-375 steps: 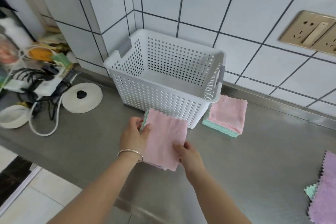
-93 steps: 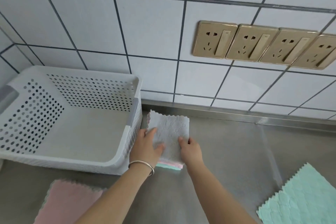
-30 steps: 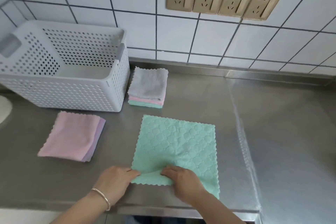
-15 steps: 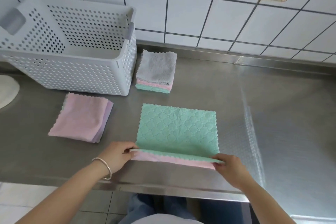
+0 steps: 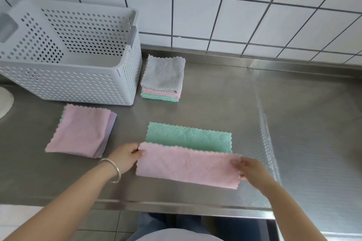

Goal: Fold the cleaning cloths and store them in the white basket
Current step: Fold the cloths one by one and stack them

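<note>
The left hand (image 5: 125, 155) and right hand (image 5: 252, 168) each pinch one end of a cloth (image 5: 188, 164), green on one side and pink on the other, half folded on the bench (image 5: 225, 103). The white basket (image 5: 78, 82) stands behind, just beside a small stack of folded cloths (image 5: 163, 78).

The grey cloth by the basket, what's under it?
Under the grey cloth lie a pink cloth and a green cloth, only their front edges showing; the rest is covered.
</note>
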Available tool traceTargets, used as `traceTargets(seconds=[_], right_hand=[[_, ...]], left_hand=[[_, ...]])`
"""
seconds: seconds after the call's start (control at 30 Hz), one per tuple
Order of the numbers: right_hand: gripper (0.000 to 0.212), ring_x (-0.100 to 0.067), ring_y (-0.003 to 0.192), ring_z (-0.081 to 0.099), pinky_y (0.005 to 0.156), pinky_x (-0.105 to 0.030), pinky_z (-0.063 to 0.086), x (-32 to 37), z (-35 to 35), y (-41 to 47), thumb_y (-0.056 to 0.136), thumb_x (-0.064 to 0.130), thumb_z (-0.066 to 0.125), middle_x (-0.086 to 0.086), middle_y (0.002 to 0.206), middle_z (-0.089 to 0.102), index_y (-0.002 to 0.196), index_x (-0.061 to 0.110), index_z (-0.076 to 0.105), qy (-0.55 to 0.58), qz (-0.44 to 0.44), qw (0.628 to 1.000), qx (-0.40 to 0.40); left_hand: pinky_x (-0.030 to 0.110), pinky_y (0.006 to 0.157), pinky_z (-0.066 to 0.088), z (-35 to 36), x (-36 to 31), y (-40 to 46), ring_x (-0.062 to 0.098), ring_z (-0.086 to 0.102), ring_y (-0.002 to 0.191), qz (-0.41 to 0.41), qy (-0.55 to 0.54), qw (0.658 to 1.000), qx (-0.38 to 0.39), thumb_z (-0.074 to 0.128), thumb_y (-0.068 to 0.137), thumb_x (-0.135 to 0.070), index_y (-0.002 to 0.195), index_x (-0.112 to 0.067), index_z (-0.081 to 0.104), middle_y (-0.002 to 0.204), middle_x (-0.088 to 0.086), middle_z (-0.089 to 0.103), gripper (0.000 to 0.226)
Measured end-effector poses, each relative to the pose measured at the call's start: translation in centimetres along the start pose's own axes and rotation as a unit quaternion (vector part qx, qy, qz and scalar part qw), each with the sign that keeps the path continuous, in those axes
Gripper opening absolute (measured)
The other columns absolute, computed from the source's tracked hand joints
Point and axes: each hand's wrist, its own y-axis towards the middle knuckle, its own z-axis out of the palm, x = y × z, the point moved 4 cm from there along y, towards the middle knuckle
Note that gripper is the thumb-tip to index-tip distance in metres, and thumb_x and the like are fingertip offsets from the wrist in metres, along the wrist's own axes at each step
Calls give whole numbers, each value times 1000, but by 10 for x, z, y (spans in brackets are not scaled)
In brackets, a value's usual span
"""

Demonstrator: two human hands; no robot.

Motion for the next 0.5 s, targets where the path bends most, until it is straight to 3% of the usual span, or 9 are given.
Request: traceTargets(seconds=[0.1,0.17,0.23,0.4,0.5], right_hand=[[31,-40,98,62,88,-50,48,12,-3,18,94,22,50,-22,102,67,107,-3,64,31,-2,998,-58],[31,-37,85,62,76,-43,50,16,-2,30,93,22,49,-22,90,66,101,-4,63,34,3,996,-83],[26,-26,75,55,65,-33,40,20,-1,39,93,22,49,-13,80,62,93,0,64,35,3,994,-100],[21,-26,85,56,70,-29,37,29,-5,59,92,28,50,-7,86,62,95,12,64,-2,11,993,-119],[22,-27,90,58,71,-29,39,26,-5,66,91,32,50,-8,91,65,98,17,65,-23,23,992,-126]], left_hand=[[30,63,42,-1,-15,18,18,53,65,-4,-8,999,-49,50,92,-26,89,-9,62,82,8,65,21],[33,69,44,0,-18,34,28,60,78,-25,24,996,-78,48,92,-30,93,-6,62,89,11,67,27],[37,72,42,2,-17,50,35,60,89,-46,55,993,-92,46,93,-31,90,-4,59,96,18,67,30],[37,84,43,5,-17,74,37,56,102,-68,100,987,-105,43,95,-32,108,-3,57,111,19,63,35],[36,83,42,9,-16,81,36,56,101,-76,118,985,-100,42,95,-32,101,-4,56,110,20,63,33]])
